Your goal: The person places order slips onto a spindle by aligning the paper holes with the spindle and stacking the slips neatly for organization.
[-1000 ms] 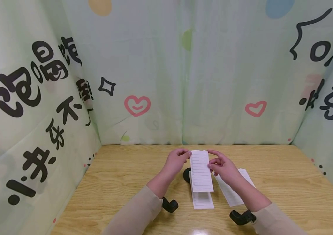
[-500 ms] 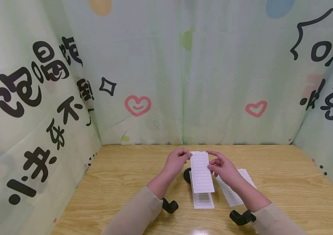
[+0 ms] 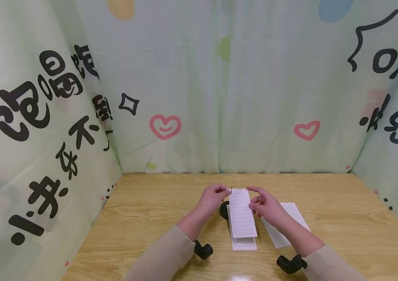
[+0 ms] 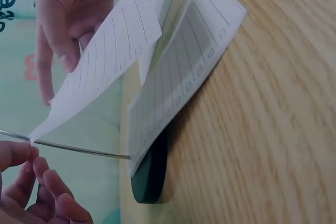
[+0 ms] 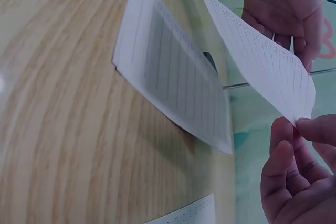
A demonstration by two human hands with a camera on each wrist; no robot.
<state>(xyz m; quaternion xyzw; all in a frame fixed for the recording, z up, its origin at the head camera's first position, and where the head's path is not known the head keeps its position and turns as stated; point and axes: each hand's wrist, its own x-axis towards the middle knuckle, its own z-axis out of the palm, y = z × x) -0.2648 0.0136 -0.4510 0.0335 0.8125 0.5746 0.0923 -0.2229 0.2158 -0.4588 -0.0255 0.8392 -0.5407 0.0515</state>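
Note:
A white lined checklist sheet (image 3: 242, 214) is held up between both hands, with the thin metal rod (image 4: 79, 149) of a paper spike passing through it close to its top left corner. My left hand (image 3: 214, 197) pinches that corner beside the rod. On the opposite edge my right hand (image 3: 267, 205) pinches the sheet between thumb and fingers, its index finger stretched along the top. Lower on the rod, similar lined paper (image 4: 184, 72) rests against the round dark base (image 4: 149, 174). A gap separates it from the held sheet. The base is partly hidden in the head view.
More white sheets (image 3: 276, 236) lie on the wooden table (image 3: 142, 218) to the right, partly under the right forearm. Printed curtains (image 3: 199, 86) close off the back and sides. A black wrist mount (image 3: 204, 249) hangs by each sleeve.
Both hands have moved down a little with the sheet, narrowing the gap to the paper below. The rod's tip now shows above the sheet's top edge.

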